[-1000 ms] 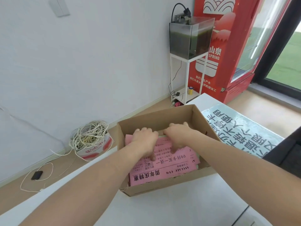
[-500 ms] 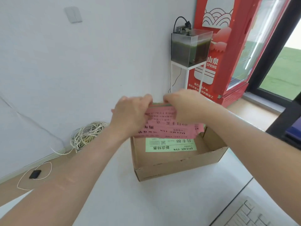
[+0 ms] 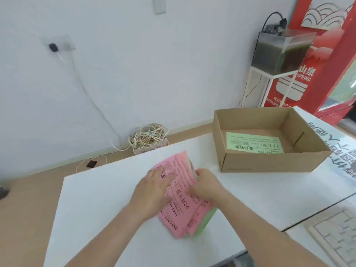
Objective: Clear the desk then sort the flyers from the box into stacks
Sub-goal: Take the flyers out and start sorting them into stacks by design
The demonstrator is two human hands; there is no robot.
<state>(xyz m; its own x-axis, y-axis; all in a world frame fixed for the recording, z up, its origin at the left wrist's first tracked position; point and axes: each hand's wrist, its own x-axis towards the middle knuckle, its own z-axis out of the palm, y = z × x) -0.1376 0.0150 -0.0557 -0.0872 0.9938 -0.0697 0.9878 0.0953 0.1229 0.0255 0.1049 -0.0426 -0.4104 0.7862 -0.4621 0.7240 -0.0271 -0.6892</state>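
A loose stack of pink flyers (image 3: pixel 174 222), with green ones showing at its right edge, lies on the white desk (image 3: pixel 107 199). My left hand (image 3: pixel 154 191) rests flat on the stack's left side. My right hand (image 3: pixel 208 187) grips the right edge, fingers curled over it. Behind and to the right stands the open cardboard box (image 3: pixel 269 162), with a green flyer (image 3: pixel 254 144) lying flat on its bottom.
A white keyboard (image 3: pixel 335 234) sits at the front right corner. A large printed sheet (image 3: pixel 339 143) lies to the right of the box. Beyond the desk on the floor are a coil of cable (image 3: pixel 148 137), a fish tank on a stand (image 3: pixel 279 53) and a red fridge (image 3: pixel 327 74).
Both hands lifted the pink stack out of the box, carried it left and set it down on the desk. A green flyer stayed in the box.
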